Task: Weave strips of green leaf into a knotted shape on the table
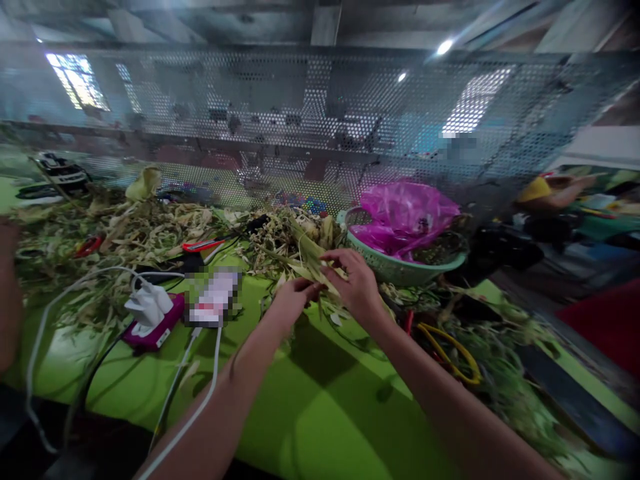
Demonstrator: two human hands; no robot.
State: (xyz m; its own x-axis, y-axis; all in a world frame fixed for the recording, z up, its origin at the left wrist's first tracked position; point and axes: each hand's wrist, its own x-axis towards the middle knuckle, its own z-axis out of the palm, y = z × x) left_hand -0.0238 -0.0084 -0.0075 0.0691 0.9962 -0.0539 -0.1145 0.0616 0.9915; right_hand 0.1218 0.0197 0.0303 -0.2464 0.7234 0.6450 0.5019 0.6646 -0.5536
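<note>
Above the green tabletop (310, 407), my left hand (293, 303) and my right hand (354, 283) are close together. My right hand has its thumb and fingers closed on a long, flat, pale green-yellow dried leaf (309, 257). The thumb and fingertips of my left hand pinch the lower part of that same leaf. Its kind is not certain from here. Just beyond both hands lies a tangled heap of dried leaves and stems (273, 237). To the right of my right hand stands a green perforated basin (415, 272) with a pink plastic bag (407, 217) in it.
On the left are a phone (215, 299) with a cable, a purple power strip (155, 327) with white plugs, and a red-handled cutter (203, 245). Yellow-handled pliers or scissors (453, 350) lie right among plant scraps. A perforated metal screen (280, 127) rises behind. A person's arm (7, 293) shows far left.
</note>
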